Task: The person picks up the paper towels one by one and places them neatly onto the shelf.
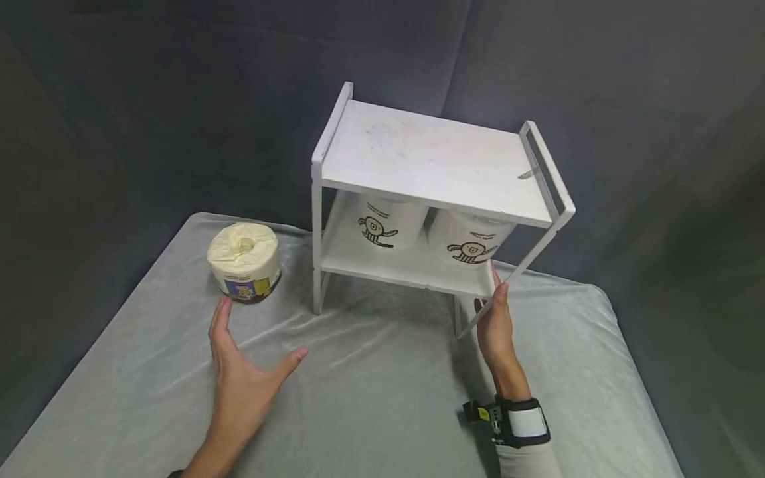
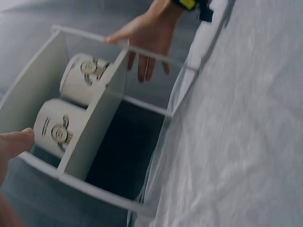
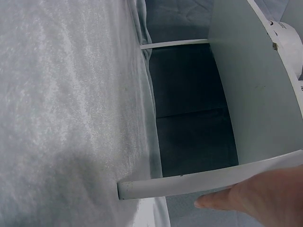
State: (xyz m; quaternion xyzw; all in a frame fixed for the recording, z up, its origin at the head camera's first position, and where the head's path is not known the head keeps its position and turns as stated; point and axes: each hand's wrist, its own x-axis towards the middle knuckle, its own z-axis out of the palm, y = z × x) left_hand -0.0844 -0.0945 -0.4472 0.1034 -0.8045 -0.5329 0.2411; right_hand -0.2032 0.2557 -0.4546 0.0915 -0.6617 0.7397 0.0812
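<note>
A white two-tier rack (image 1: 430,159) stands on the cloth, angled in the head view. Two white paper rolls (image 1: 391,222) with a cartoon print sit side by side on its lower shelf (image 1: 382,269). My right hand (image 1: 497,332) touches the rack's right side frame near the lower shelf; in the left wrist view its fingers (image 2: 143,68) point down, mostly straight. On the left, my left hand (image 1: 242,392) is held with thumb and fingers spread and nothing between them. Just beyond its fingertips is a wrapped toilet paper roll (image 1: 244,262), cream on top with a coloured label.
A light grey velvety cloth (image 1: 370,398) covers the table. Its back edge runs behind the rack, where a dark grey curtain (image 1: 209,113) hangs. A black strap (image 1: 516,421) with a small device circles my right wrist.
</note>
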